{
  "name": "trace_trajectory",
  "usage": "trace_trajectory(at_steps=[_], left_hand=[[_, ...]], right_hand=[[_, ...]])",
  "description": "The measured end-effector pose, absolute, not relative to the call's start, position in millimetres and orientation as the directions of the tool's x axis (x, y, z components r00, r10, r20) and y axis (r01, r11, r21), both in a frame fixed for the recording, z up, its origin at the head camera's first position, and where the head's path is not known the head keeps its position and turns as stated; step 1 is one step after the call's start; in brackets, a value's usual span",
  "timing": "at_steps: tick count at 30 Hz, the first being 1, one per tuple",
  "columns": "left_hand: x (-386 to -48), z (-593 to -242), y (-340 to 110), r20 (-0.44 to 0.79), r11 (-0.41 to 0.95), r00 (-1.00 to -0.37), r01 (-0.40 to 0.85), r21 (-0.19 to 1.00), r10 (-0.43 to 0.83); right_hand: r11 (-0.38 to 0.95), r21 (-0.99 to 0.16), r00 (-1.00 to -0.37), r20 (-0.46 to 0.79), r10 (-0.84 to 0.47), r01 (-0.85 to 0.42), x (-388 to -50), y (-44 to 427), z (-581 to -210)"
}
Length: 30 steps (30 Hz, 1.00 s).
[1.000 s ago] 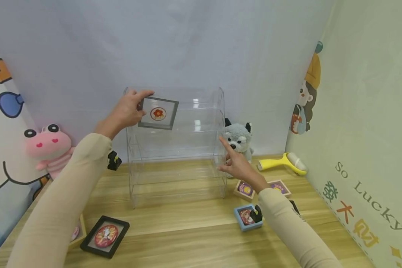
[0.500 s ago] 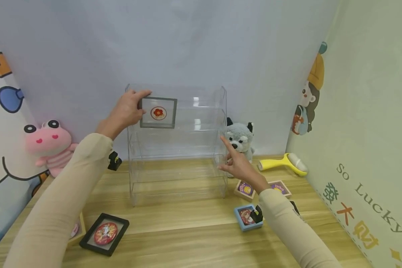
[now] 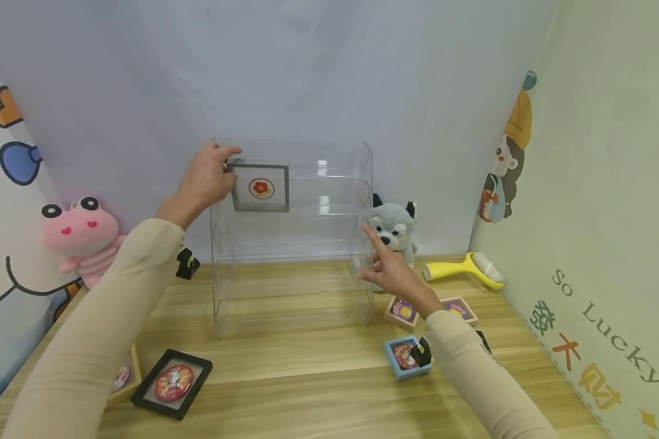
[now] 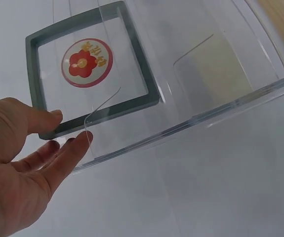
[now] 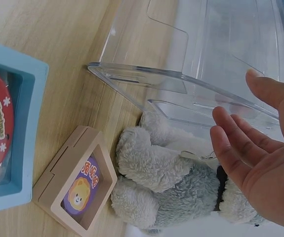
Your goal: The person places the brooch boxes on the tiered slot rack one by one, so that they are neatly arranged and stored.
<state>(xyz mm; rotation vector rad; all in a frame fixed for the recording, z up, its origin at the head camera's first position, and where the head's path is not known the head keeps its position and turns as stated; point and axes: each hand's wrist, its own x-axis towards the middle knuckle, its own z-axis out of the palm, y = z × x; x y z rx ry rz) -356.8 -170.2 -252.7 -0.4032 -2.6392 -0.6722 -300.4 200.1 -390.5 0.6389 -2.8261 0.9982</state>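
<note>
Take the middle of the clear rack (image 3: 291, 244) as the centre of a clock seen from your head, with 12 o'clock pointing up at the pale backdrop (image 3: 307, 73). The grey-framed flower badge (image 3: 261, 188) stood at 11 o'clock, in the rack's upper left, its flower facing you; which shelf bore it was hard to tell. Your left hand (image 3: 200, 177) was at its 9 o'clock edge, fingers loose and released, with the thumb tip over the frame's border and other fingertips by the rack's side panel. Your right hand (image 3: 391, 268) was near the rack's 3 o'clock side, fingers released, spread away from the thumb and grasping nothing; you could not tell whether it touched the panel. At 3 o'clock sat the grey plush dog (image 3: 393, 225), with the yellow roller (image 3: 456, 266) farther out. On the table (image 3: 285, 378), a wooden frame (image 3: 403, 311) lay at 4 o'clock, the blue frame (image 3: 404, 355) between 4 and 5, and the black frame (image 3: 172, 384) between 7 and 8. The pink plush toy (image 3: 79, 231) sat at 9.
</note>
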Motion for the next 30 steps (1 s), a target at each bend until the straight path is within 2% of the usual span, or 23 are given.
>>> trace_trajectory(at_steps=[17, 30], left_hand=[[-357.1, -248.5, -170.7, 0.474, 0.858, -0.865, 0.364, 0.362, 0.166], [-354.4, -242.9, -172.4, 0.452, 0.877, -0.885, 0.302, 0.373, 0.112]], right_hand=[[0.712, -0.573, -0.912, 0.202, -0.357, -0.406, -300.7, 200.5, -390.3], [0.714, -0.570, -0.911, 0.195, -0.362, -0.406, -300.0, 199.5, -390.0]])
